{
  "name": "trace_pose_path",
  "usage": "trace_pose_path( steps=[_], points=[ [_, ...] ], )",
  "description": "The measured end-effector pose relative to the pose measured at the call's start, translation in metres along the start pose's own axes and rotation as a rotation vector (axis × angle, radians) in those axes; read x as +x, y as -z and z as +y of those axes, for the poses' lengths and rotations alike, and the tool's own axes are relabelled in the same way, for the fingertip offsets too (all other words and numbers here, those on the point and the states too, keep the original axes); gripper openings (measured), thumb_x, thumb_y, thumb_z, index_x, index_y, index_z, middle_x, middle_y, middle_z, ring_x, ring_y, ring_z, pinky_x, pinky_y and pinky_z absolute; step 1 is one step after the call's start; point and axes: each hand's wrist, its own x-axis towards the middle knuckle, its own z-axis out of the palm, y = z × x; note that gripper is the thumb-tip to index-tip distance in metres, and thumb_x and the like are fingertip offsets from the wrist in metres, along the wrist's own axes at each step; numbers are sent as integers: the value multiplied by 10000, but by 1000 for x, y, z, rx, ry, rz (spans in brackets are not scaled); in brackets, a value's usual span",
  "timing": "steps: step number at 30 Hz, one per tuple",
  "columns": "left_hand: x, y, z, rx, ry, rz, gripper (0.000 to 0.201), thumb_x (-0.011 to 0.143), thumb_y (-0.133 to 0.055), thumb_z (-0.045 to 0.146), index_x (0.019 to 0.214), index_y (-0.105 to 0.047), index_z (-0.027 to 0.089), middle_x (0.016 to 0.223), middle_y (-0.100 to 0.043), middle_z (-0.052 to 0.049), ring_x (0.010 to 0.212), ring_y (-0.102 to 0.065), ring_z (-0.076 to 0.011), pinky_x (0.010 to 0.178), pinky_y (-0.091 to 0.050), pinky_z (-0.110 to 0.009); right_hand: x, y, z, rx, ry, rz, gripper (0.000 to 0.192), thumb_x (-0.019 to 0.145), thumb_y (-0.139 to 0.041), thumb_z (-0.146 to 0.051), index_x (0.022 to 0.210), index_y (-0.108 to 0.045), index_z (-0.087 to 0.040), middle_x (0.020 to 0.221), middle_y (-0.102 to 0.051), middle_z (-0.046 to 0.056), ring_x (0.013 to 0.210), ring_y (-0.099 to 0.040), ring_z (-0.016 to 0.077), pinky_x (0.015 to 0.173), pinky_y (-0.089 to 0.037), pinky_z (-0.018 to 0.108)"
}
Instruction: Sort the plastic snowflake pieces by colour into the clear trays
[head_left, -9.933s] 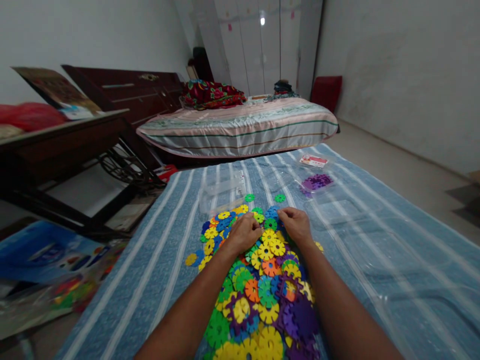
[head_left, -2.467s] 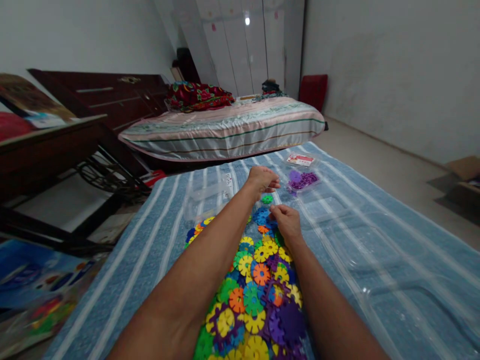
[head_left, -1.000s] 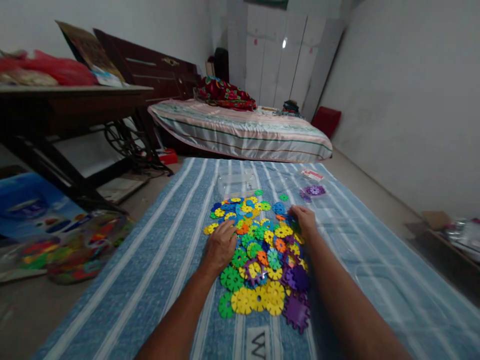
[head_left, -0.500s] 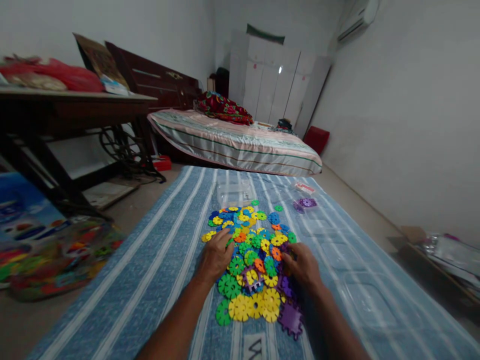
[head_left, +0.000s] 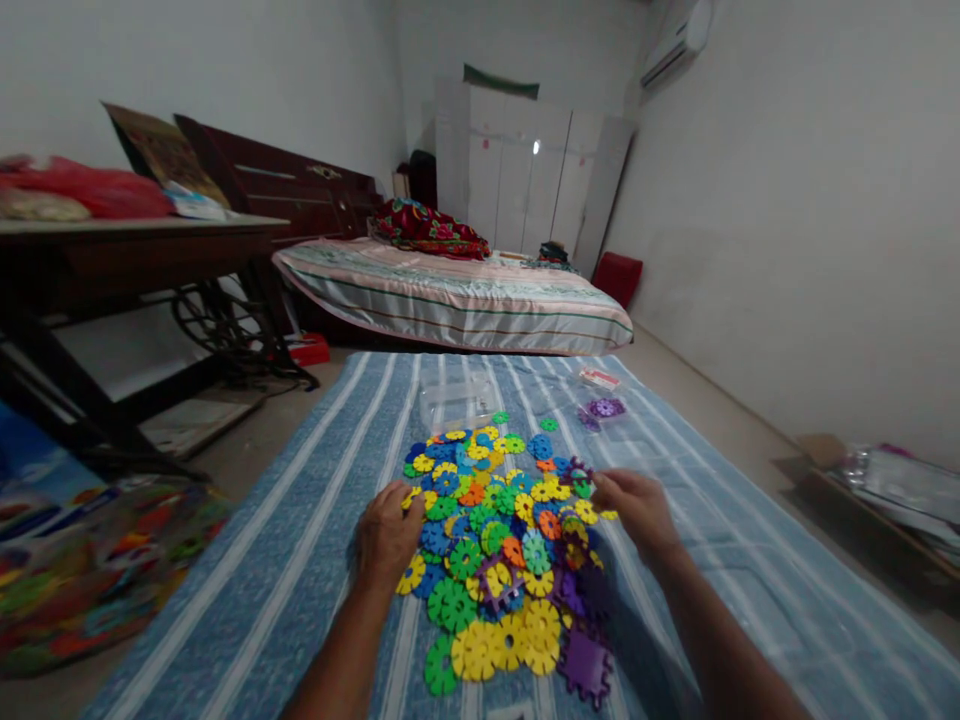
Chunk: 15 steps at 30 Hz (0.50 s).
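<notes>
In the head view, we see notched plastic discs (head_left: 495, 540) in yellow, green, blue and orange, lying flat and overlapping on our striped, cloth-covered worktop (head_left: 292, 560), the heap's long axis running away from us. Our right hand (head_left: 637, 508) pinches a purple toothed piece (head_left: 576, 472) above the heap's right side; it juts leftward from our fingertips, the forearm slanting in from lower right. Our left hand (head_left: 386, 535), palm down, fingers bent, sits by a yellow disc (head_left: 410, 498); whether it grips, we cannot tell.
</notes>
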Motion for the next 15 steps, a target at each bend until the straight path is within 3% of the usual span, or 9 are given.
trace_pose_path(
  steps=[4,6,9,12,15],
  points=[
    [0,2,0,-17,19,-31,287,833,-439,400,866,-666,227,1083,-717,-93,1047,-654,-260,962,-499,-381,69,22,-14,158,-133,117,441,523,-812,-535,665,-678,-140,536,-626,34,465,-568,143,493,-494,279],
    [0,3,1,-18,14,-40,308,836,-426,408,845,-673,225,1078,-720,-99,1044,-655,-259,967,-492,-381,108,31,-20,172,-235,241,365,546,-830,-431,642,-633,-139,515,-609,23,448,-560,127,486,-501,264],
    [1,4,1,-18,18,-48,332,836,-414,405,840,-683,211,1083,-720,-120,1049,-653,-269,969,-488,-401,157,39,-24,140,-299,322,289,652,-780,-364,679,-584,-154,475,-580,2,405,-537,113,443,-468,236],
    [0,5,1,-12,26,-40,305,832,-426,394,828,-681,227,1080,-726,-99,1038,-654,-256,959,-492,-392,179,40,-18,78,-380,366,263,724,-725,-370,734,-578,-152,411,-536,-6,366,-522,135,400,-438,247],
    [-1,5,3,-12,25,-34,268,832,-443,381,813,-677,250,1070,-732,-58,1031,-653,-228,953,-492,-351,173,36,-9,8,-401,373,246,750,-700,-367,754,-582,-151,387,-510,-22,351,-513,141,379,-415,240]
  ],
)
